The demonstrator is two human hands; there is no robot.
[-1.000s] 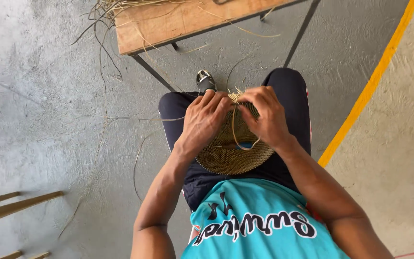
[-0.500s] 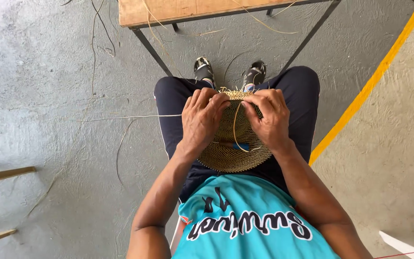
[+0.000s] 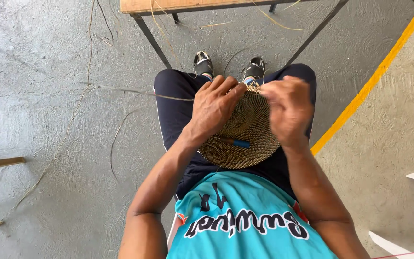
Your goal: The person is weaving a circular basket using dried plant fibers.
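Woven disc under both hands' grip

Woven disc on lap, table ahead, sticklike tool perhaps on disc.

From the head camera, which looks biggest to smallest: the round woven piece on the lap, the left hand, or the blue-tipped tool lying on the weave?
1. Woven disc, though partly covered.
2. Left hand, nearer the camera, so unsure.
3. Blue-tipped tool.

Wooden bench on black metal legs stands ahead. Grey concrete floor strewn with loose straw strands. Yellow painted line runs diagonally at right. Black-and-white shoes beneath bench.
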